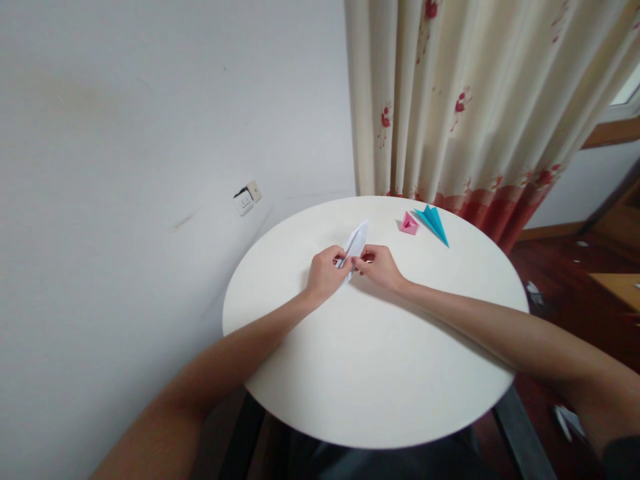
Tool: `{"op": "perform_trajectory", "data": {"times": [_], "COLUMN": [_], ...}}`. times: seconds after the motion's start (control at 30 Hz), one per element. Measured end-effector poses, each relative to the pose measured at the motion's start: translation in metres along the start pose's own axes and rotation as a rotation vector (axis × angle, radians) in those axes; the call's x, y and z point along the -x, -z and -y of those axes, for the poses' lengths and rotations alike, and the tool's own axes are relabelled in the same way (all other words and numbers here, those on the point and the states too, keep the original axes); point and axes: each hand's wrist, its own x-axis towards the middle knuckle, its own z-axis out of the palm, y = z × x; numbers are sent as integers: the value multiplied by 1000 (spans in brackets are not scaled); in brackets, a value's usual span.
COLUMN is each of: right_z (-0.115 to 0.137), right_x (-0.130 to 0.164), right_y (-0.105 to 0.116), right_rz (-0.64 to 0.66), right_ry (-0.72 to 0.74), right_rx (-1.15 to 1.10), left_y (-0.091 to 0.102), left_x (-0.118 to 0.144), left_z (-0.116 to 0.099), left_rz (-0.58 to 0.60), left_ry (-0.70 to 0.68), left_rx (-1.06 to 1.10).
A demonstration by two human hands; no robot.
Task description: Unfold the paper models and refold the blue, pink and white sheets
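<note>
A folded sheet of white paper (358, 241) is held between my two hands over the far half of the round table. My left hand (326, 272) grips its left side, thumb and fingers closed on the folds. From the right, my right hand (381, 265) pinches the same paper near its middle, the fingertips of both hands close together. The paper is narrow and comes to a point at its far end. Part of its near end is hidden behind my left fingers.
A small pink folded paper piece (409, 224) and a blue paper plane (434, 223) lie on the white round table (380, 373), to the back right. A power strip (243, 202) is on the wall at left. A flowered curtain (465, 127) hangs behind the table.
</note>
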Motion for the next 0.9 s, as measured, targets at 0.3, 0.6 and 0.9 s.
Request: {"op": "perform_trajectory", "data": {"times": [0.3, 0.6, 0.9], "right_z": [12, 9, -3], "right_x": [2, 1, -10], "right_y": [2, 1, 4], "right_rz": [-25, -85, -69], "right_ry": [46, 186, -99], "right_rx": [-25, -52, -281], "left_y": [5, 3, -3], "left_x": [3, -8, -8], "left_z": [-6, 5, 6], "left_rz": [61, 19, 24], "left_ry": [-148, 68, 126], "left_rx": [-346, 198, 392]}}
